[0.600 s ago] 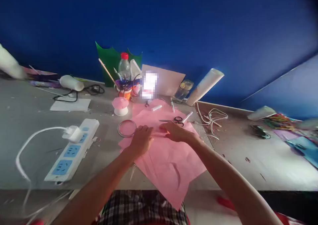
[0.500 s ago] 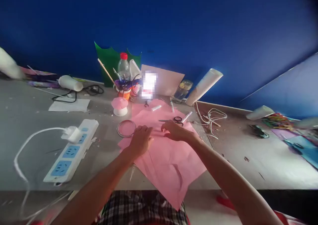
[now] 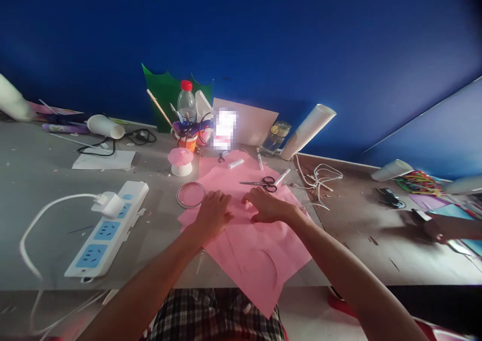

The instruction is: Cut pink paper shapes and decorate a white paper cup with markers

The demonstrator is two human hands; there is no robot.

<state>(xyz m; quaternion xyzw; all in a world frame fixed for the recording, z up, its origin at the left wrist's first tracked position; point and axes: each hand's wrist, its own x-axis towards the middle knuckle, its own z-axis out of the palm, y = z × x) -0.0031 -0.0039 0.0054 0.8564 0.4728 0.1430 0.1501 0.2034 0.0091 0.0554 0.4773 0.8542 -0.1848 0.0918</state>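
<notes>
My left hand lies palm down on a large sheet of pink paper, fingers stretched forward, right by a round clear ring-shaped lid or tape roll whose kind I cannot make out. Across from it, my right hand rests on the same paper with its fingers a little bent and the thumb apart. Just beyond the right fingers lie dark-handled scissors. A white marker and a glue-stick-like white tube lie on the paper. The sheet's near corner hangs over the table edge.
A white power strip with a plug lies left. Behind stand a pink-topped white cup, a red-capped bottle, a glass jar and leaning stacked paper cups. Another person's hand reaches in at far right.
My right hand has shifted slightly, with its thumb lower on the paper; my left hand stays nearly in place. Another person's hand has come into view at the far right.
</notes>
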